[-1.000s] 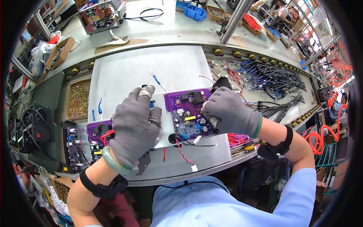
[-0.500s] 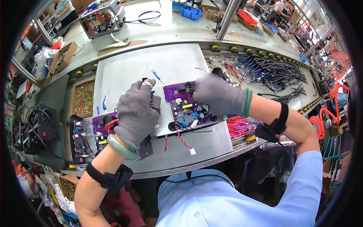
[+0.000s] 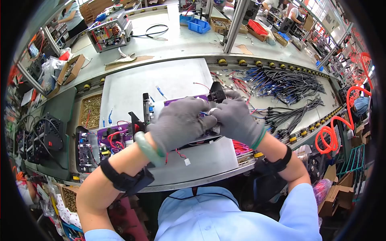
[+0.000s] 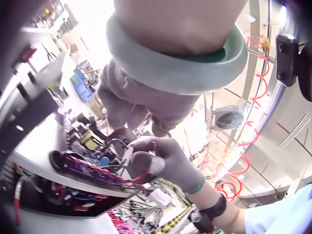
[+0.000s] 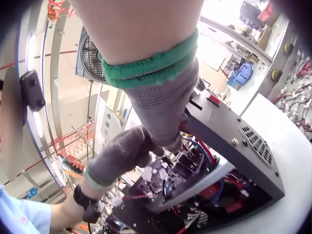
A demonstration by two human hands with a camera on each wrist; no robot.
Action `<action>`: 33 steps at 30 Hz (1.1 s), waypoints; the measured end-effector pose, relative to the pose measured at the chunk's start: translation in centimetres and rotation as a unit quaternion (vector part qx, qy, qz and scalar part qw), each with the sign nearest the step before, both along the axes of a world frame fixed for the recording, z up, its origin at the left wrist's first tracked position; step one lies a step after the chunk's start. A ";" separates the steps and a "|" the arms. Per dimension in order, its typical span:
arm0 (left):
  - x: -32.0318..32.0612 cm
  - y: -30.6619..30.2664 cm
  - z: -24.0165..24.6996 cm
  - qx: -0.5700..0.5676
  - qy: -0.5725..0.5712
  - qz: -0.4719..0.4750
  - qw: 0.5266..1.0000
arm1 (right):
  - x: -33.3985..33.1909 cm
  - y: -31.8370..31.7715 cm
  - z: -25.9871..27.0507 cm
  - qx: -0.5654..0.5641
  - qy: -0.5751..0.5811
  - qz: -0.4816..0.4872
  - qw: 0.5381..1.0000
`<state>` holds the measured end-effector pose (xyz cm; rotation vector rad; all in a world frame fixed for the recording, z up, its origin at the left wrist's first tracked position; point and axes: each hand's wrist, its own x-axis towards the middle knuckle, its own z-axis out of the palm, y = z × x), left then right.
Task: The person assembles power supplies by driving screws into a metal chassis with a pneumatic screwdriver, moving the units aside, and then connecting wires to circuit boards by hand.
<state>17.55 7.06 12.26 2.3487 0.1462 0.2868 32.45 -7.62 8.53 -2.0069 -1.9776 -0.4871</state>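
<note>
Both grey-gloved hands meet over a purple circuit board (image 3: 201, 97), mounted in a dark metal chassis (image 5: 229, 134). My right hand (image 3: 239, 120) pinches a thin wire with a white plug (image 4: 127, 155) between thumb and fingers at the board's right side. From the left, my left hand (image 3: 181, 124) reaches across the board with bent fingers, its thumb right at the right fingertips. I cannot tell whether it grips the wire too. A twisted red-and-white lead (image 3: 183, 156) hangs over the front edge. The hands hide most of the board.
Another purple board (image 3: 110, 136) stands at the left, near a box of brass-coloured small parts (image 3: 91, 110). Bundled black and blue cables (image 3: 285, 88) lie at the right, pink wires (image 3: 242, 148) nearer. A pale sheet (image 3: 161, 76) lies under the chassis, beside the roller rail (image 3: 241, 62).
My left hand has moved right, from the chassis's left part onto the board. The right hand has turned inward to meet it. The white-plugged wire has left the board's front edge.
</note>
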 end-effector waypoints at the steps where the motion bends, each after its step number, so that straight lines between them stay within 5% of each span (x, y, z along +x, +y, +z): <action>1: 0.7 -0.6 0.4 0.000 0.001 0.002 1.000 | 0.3 0.0 -0.7 0.000 0.001 0.002 1.000; 3: 1.8 -1.3 1.5 0.131 0.094 0.042 0.986 | 0.7 0.2 -1.7 -0.008 0.032 -0.034 0.999; 8: 1.6 -0.3 1.0 0.148 0.073 0.034 0.986 | -0.1 0.6 -1.7 0.053 0.108 -0.043 0.992; 10: 1.7 1.5 0.6 -0.118 0.139 0.095 0.979 | -0.3 0.5 -2.0 0.132 0.219 0.022 0.967; 13: 1.6 2.2 -1.0 -0.259 0.230 0.094 0.933 | -0.8 0.1 -1.8 0.162 0.239 0.035 0.957; 15: 1.5 2.0 -3.3 -0.278 0.159 -0.028 0.947 | -0.7 -0.1 -2.3 0.167 0.283 0.031 0.944; 17: 2.1 0.8 -3.4 -0.146 0.064 -0.036 0.987 | -0.2 -0.1 -2.8 0.170 0.327 0.028 0.929; 21: 2.1 0.2 -1.2 0.031 0.088 0.037 0.995 | -0.1 0.1 -2.6 0.176 0.340 0.017 0.924; 23: 1.5 0.6 -1.7 0.188 -0.092 0.024 0.977 | -0.3 0.3 -2.0 0.172 0.246 -0.001 0.954; 27: -0.3 0.9 -0.9 0.208 -0.008 0.024 0.978 | -0.3 1.0 -1.7 0.148 0.245 0.017 0.958; 29: -1.3 1.5 -0.3 0.243 -0.024 0.044 0.969 | 0.4 0.9 -0.7 0.116 0.130 -0.015 0.985; 33: -4.7 5.8 -1.2 0.334 -0.058 0.223 0.914 | 1.7 2.8 0.2 -0.005 -0.040 0.037 0.999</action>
